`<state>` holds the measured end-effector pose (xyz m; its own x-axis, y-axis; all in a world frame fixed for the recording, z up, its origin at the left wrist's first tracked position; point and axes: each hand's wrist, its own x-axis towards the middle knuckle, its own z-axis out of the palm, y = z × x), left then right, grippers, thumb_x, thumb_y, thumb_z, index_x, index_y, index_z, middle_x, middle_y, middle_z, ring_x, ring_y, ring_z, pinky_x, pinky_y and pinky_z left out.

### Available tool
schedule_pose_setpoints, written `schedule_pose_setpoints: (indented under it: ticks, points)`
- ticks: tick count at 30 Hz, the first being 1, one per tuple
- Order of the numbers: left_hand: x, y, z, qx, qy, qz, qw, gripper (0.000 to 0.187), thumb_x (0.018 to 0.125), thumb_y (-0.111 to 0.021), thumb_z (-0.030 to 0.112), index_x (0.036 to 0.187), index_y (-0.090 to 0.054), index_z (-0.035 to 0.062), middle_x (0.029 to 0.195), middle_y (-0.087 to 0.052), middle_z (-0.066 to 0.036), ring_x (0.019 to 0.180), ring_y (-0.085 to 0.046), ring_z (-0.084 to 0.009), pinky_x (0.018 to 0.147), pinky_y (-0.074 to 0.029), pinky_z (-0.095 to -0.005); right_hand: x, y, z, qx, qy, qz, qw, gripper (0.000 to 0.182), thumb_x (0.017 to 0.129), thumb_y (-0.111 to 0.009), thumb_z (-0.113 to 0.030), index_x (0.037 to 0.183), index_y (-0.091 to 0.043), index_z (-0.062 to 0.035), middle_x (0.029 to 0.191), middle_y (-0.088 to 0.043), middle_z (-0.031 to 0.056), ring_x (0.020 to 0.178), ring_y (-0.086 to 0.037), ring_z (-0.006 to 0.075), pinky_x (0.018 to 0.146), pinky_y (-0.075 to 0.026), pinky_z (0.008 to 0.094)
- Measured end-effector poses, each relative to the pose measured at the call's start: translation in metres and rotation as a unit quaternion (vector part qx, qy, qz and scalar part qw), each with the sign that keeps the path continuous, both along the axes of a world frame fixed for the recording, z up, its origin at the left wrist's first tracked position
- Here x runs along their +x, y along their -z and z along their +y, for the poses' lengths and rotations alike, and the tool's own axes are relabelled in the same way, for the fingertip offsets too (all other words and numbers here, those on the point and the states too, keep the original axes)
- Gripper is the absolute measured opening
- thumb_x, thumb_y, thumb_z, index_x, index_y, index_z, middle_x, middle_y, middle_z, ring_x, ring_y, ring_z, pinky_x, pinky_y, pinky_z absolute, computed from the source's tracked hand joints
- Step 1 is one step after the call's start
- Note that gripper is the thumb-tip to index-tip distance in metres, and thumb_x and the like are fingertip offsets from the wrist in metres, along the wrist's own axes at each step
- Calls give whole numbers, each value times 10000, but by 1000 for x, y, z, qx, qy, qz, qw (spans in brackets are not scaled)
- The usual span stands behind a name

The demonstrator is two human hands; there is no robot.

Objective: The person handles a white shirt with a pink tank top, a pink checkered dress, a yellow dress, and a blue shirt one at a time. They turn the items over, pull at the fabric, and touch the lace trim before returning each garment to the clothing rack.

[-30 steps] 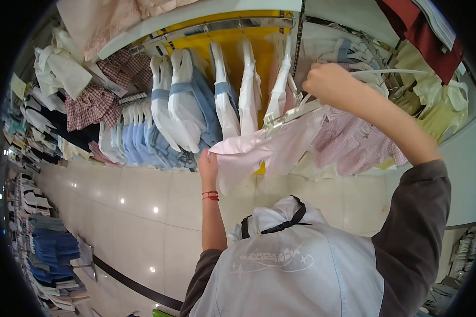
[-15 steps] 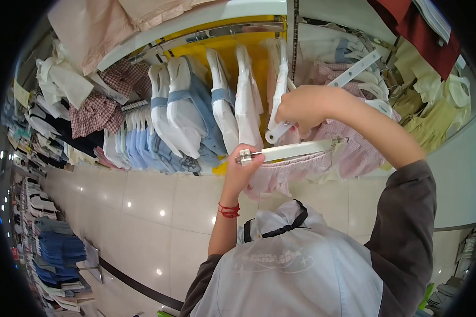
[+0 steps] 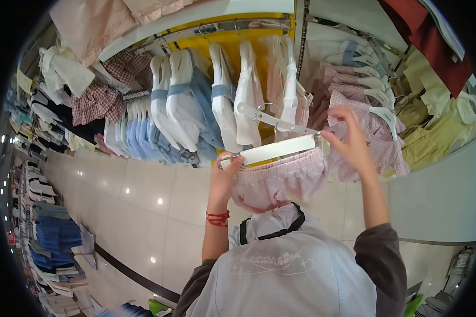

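Beige floor (image 3: 137, 222) opens leftward. Below the rail's (image 3: 225, 26) right end, pink shorts (image 3: 280, 182) hang waistband up, long axis sideways, right side higher, on a white hanger (image 3: 280, 150). Left hand (image 3: 225, 174) pinches 1 end; right hand's (image 3: 351, 142) fingers spread, thumb at the other.

No text is legible. Pale vest (image 3: 301, 274): carries a line of printed lettering (image 3: 269, 260) with an outlined motif beneath; characters are faint and cannot be resolved. White hanger (image 3: 388, 120), in the pink gingham garments (image 3: 366, 119): bears a small dark marking, too small to read. Red sign (image 3: 11, 238), far left: unreadable.
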<state>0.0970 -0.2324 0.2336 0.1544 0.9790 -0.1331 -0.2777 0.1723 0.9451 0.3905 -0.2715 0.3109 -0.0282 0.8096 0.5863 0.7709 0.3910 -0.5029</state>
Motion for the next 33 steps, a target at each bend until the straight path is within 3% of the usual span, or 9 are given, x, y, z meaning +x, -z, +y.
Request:
schedule_pose_setpoints:
  ticks: [6, 10, 13, 16, 19, 22, 28, 31, 33]
  points:
    - [22, -16, -17, 37, 36, 53, 997, 152, 754, -648, 62, 822, -512, 48, 733, -535, 22, 651, -474, -42, 591, -393, -191, -43, 7, -12, -83, -94, -32, 992, 465, 660, -723, -162, 991, -423, -36, 1038, -479, 123, 946, -488, 280, 833, -395, 326]
    - [31, -27, -24, 42, 59, 92, 993, 174, 745, -660, 66, 830, -512, 33, 743, -553, 3, 673, -508, -56, 617, -423, -204, -42, 2, -4, -36, -76, 145, 986, 592, 583, -789, -161, 981, -366, -49, 1044, -468, 136, 902, -513, 296, 776, -414, 347]
    - [37, -31, -23, 55, 53, 150, 986, 188, 742, -665, 68, 835, -509, 19, 746, -555, -7, 683, -527, -73, 636, -440, -215, -42, -5, -3, -286, -99, 166, 938, 575, 599, -779, -222, 974, -383, -40, 960, -525, 159, 787, -548, 334, 693, -428, 385]
    - [38, -27, -12, 56, 50, 145, 987, 202, 742, -670, 80, 843, -509, 13, 772, -566, -15, 692, -530, -79, 632, -443, -219, -38, -1, 3, -297, -155, -90, 938, 521, 664, -720, -295, 978, -391, -40, 755, -578, 179, 706, -563, 384, 629, -441, 419]
    - [47, -11, -4, 140, -38, 91, 985, 228, 750, -644, 64, 906, -491, 1, 821, -568, -63, 754, -541, -123, 685, -441, -249, -38, 21, 6, -287, -198, -58, 935, 426, 720, -665, -274, 991, -408, -69, 755, -584, 201, 759, -567, 382, 632, -435, 446]
    - [37, 15, -6, 416, -272, 374, 783, 278, 764, -596, 36, 1001, -457, -9, 874, -555, -119, 827, -538, -202, 759, -423, -309, -34, 24, 12, -258, -122, -60, 957, 392, 731, -657, -258, 968, -428, -46, 719, -573, 209, 715, -554, 394, 594, -426, 430]
    - [54, 58, -20, 346, -98, 347, 866, 205, 848, -435, 102, 1005, -483, -21, 862, -539, -166, 874, -524, -336, 784, -398, -392, -32, 9, 20, -203, -125, -75, 968, 379, 721, -659, -271, 945, -449, -49, 667, -573, 193, 658, -558, 390, 555, -423, 431]
    - [41, 61, -18, 208, 110, 315, 919, 203, 823, -420, 95, 958, -505, -30, 840, -527, -200, 866, -508, -378, 774, -399, -399, -30, 2, 21, -188, -116, -100, 970, 365, 718, -658, -282, 943, -473, -62, 635, -568, 173, 624, -561, 373, 540, -426, 429]
    - [31, 55, -11, 268, 164, 399, 861, 182, 775, -447, 61, 926, -504, -22, 819, -515, -206, 829, -500, -386, 759, -401, -409, -29, -1, 22, -175, -112, -141, 968, 319, 732, -640, -249, 942, -472, -78, 663, -585, 135, 631, -580, 329, 537, -439, 411]
